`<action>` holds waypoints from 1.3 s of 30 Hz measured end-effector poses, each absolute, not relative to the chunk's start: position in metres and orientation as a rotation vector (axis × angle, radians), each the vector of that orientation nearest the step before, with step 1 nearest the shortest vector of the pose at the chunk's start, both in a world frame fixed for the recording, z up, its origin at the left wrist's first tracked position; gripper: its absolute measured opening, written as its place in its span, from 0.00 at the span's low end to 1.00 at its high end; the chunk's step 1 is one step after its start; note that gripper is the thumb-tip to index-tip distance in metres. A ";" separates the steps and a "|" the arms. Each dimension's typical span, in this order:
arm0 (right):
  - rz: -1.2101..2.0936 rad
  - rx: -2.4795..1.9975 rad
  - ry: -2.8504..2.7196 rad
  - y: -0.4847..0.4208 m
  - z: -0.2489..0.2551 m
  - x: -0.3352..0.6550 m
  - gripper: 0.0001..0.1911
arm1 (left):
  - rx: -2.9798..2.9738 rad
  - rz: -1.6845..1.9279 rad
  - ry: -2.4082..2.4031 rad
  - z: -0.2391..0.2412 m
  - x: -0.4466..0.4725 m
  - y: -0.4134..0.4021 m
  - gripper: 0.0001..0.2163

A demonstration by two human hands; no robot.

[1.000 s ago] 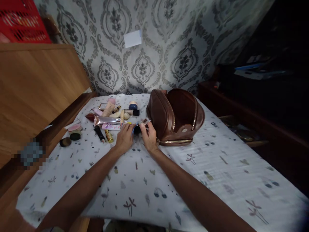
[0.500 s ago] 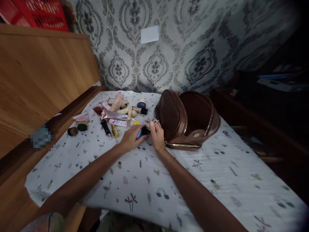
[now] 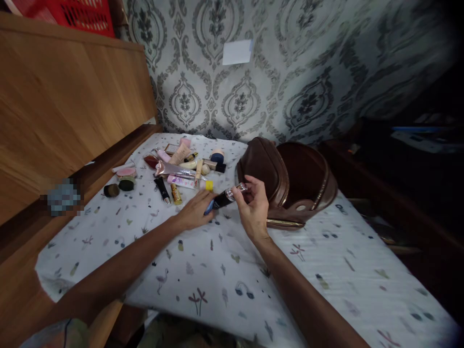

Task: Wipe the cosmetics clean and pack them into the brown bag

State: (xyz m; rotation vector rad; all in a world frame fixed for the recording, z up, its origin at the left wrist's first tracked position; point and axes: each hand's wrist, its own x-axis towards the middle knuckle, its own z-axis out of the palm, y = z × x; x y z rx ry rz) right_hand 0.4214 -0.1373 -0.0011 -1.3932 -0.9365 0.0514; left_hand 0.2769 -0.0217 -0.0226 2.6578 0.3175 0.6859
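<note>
Between my two hands is a black cosmetic tube (image 3: pixel 222 199) with a shiny, clear-looking end, held slantwise just above the cloth. My left hand (image 3: pixel 194 210) is closed round its lower left end, where a blue part (image 3: pixel 209 208) shows; whether that belongs to the tube I cannot tell. The thumb and fingers of my right hand (image 3: pixel 253 207) pinch the shiny end. Just behind my right hand stands a brown leather bag (image 3: pixel 259 166), its zipped top gaping open. Left of the hands lie a gold bottle (image 3: pixel 176 194), a black tube (image 3: pixel 161 190) and a white tube with yellow cap (image 3: pixel 184 182).
A heap of cosmetics, with a pink metallic tube (image 3: pixel 174 169) and a blue jar (image 3: pixel 217 156), covers the back left of the patterned cloth (image 3: pixel 203 270). Two round brush heads (image 3: pixel 126 183) lie farther left. A wooden cabinet (image 3: pixel 79 92) borders the left side; patterned wallpaper rises behind.
My right hand has shifted right and turned, and more of the black tube now shows between the hands. My left hand stays closed at its end. The view has moved slightly.
</note>
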 end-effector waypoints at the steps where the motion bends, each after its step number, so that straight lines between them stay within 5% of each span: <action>1: 0.057 -1.378 -0.936 -0.141 -0.002 0.421 0.22 | 2.611 0.729 0.296 -0.023 0.277 -0.021 0.22; 8: 0.104 -1.324 -0.957 -0.153 -0.008 0.418 0.17 | 2.515 1.044 0.139 -0.012 0.275 -0.044 0.21; 39: 0.137 -1.251 -0.905 -0.158 0.002 0.419 0.17 | 2.247 0.504 0.289 -0.019 0.278 -0.024 0.18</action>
